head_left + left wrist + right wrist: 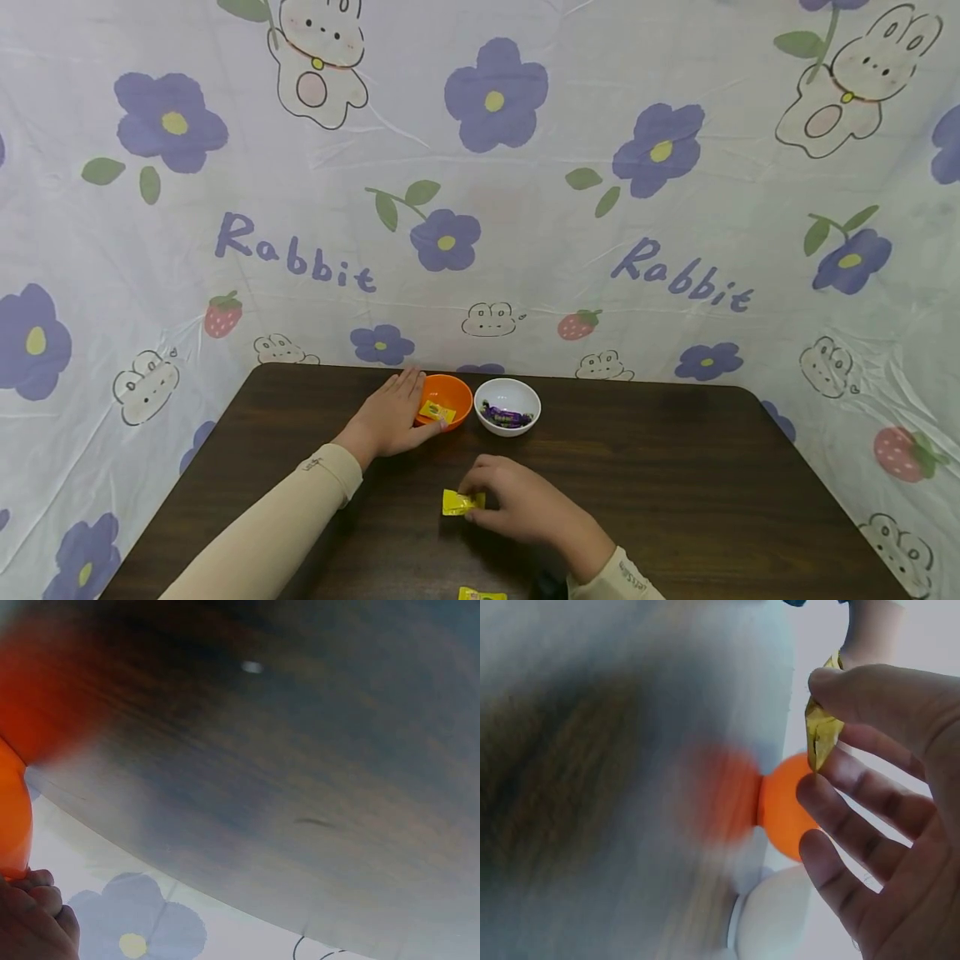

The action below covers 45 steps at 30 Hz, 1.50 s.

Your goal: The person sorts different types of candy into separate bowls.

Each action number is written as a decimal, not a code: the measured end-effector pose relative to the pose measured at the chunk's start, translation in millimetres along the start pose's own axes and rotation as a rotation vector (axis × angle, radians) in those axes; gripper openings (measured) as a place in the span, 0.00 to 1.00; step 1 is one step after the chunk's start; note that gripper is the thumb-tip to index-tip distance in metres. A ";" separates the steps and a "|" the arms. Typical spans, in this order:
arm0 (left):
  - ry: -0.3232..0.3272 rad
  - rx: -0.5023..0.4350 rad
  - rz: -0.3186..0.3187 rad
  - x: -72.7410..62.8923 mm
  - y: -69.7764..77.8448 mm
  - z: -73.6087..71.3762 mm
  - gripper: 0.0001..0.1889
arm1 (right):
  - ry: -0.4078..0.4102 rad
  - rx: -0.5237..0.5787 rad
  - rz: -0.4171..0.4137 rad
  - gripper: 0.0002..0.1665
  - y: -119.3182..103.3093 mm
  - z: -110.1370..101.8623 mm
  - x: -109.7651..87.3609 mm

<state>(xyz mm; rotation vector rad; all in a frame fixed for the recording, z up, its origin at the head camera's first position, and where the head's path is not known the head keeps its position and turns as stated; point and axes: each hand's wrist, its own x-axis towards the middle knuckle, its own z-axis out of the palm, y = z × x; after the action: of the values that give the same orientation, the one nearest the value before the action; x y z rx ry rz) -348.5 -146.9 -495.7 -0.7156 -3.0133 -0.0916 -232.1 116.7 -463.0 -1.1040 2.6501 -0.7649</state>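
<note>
Against the left side of an orange bowl (460,388) rests my left hand (390,414), its fingers stretched along the bowl and the thumb at its front edge. Inside the bowl lies a yellow wrapped candy (437,411). My right hand (521,502) pinches another yellow wrapped candy (454,502) between thumb and fingers, nearer the front than the bowls. The right wrist view shows this candy (823,731) held up with the other fingers spread loosely. Right beside the orange bowl stands a white bowl (507,390) containing purple wrapped candy (507,417).
A further yellow wrapped candy (482,595) lies at the bottom edge of the head view. A dark object beside the right wrist is mostly hidden. The dark wooden table (697,483) ends at a patterned cloth (525,183) behind and on both sides.
</note>
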 end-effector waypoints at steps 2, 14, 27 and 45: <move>0.003 -0.002 0.003 0.0 -0.3 0.0 0.53 | 0.034 -0.012 0.005 0.11 0.6 -1.8 0.5; 0.008 -0.016 -0.001 -1.4 2.5 -3.2 0.53 | 0.289 -0.143 0.035 0.13 16.8 -6.8 6.9; -0.002 -0.025 -0.008 -3.6 4.3 -5.7 0.53 | 0.410 -0.130 0.088 0.12 22.9 -9.3 18.0; 0.009 -0.005 -0.012 -1.8 1.6 0.6 0.53 | 0.502 -0.159 0.130 0.14 33.9 -12.4 34.7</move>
<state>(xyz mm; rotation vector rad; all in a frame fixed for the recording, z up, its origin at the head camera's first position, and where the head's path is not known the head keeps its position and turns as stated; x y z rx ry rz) -346.1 -146.3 -496.4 -0.6965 -3.0105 -0.1026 -281.7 117.4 -468.6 -0.8455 3.2110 -0.9184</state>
